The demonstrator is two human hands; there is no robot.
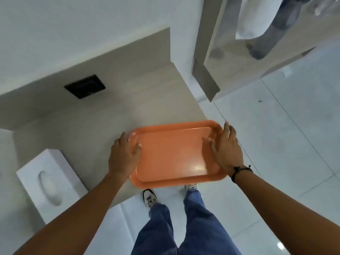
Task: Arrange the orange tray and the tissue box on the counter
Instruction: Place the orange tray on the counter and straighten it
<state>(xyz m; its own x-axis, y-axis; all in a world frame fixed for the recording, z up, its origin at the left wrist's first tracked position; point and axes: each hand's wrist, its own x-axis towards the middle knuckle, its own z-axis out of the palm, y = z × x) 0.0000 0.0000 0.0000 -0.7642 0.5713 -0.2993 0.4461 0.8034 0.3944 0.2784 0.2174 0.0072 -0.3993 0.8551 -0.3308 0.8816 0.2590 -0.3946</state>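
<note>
My left hand and right hand gripped the tray by its short ends. Its long axis ran across the frame (box lower left, nearer my left).

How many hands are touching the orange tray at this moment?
2. The left hand is on the short left edge of the orange tray; the right hand is on its short right edge. Nothing hides either hand.

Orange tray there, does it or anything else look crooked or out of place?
Yes. The orange tray sits at the counter corner, its near edge overhanging the floor, with the left hand and right hand at its ends. The tissue box lies at an angle.
</note>
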